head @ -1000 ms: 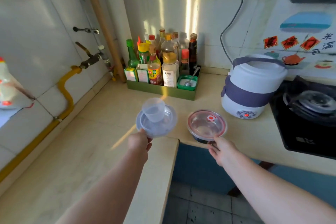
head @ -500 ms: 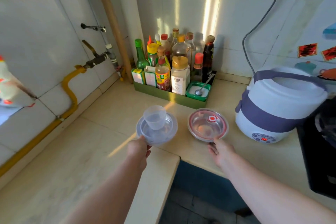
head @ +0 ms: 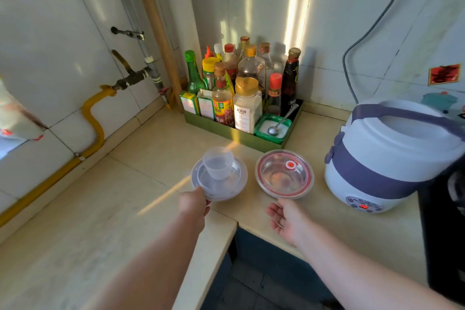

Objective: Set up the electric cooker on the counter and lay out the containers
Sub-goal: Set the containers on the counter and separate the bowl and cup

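Head view:

- The cooker stands upright on the counter, lid on, handle folded over the top, its front panel lit red. That part of the task looks done.
- A second ago the right hand carried the red-rimmed bowl out past the counter's edge. The bowl now sits on the counter between the cooker and the clear dish, lid on, just in front of the bottle tray.
- The right hand has let go. It lies open, palm up and fingers relaxed, just beside the bowl's near rim (whether a fingertip touches it I cannot tell).
- The left hand still grips the clear dish by its near rim, thumb on top. A small cup stands upright on the dish's lid.
- The dish has come lower and further over the counter than before. Whether its base already rests on the counter I cannot tell.
- So one container is laid out, and the dish and cup are probably next. The loose cup could tip if the dish is set down at a tilt.
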{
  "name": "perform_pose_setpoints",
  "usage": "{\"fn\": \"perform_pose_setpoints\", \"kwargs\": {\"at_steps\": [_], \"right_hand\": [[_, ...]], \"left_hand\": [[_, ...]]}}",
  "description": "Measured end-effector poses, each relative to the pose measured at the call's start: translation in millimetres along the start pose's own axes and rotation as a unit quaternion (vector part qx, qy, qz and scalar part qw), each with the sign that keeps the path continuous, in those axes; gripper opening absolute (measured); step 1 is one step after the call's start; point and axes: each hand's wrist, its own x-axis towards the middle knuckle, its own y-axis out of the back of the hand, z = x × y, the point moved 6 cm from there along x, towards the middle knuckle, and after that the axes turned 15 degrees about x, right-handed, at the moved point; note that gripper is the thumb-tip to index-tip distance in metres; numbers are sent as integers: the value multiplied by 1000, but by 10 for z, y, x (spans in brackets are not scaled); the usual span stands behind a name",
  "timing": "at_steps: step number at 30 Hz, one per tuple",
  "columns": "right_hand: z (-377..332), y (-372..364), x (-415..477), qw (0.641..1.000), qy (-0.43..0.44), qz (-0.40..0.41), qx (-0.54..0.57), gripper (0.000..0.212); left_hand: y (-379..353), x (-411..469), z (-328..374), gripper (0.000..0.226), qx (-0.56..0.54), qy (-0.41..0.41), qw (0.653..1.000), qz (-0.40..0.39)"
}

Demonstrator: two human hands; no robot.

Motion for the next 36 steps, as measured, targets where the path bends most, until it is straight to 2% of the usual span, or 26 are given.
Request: {"fn": "perform_pose_setpoints", "kwargs": {"at_steps": [4, 7, 10, 19, 23, 26, 31, 36], "right_hand": [[24, -187, -49, 998, -26, -57, -23, 18], [44, -247, -71, 995, -37, -77, -44, 11], [76, -294, -74, 994, -40, -90, -57, 13], [150, -508, -131, 990, -47, -110, -73, 13], [193, -585, -164, 989, -53, -121, -70, 14], [231, -603, -177, 988, -61, -127, -67, 16], [229, -566, -162, 989, -58, -123, -63, 16], [164, -529, -151, 989, -30, -119, -83, 15]], "left_hand": [[7, 45, -38, 13, 1, 8, 1000, 6], [14, 70, -70, 15, 4, 9, 1000, 8], [1, 105, -140, 14, 4, 14, 1000, 4], [201, 122, -182, 27, 128, 19, 991, 32], [361, 26, 141, 24, 123, -74, 982, 121], [325, -76, 380, 23, 107, -115, 982, 101], [215, -134, 499, 20, 137, -116, 981, 77], [171, -155, 493, 11, 163, -109, 977, 85]]}}
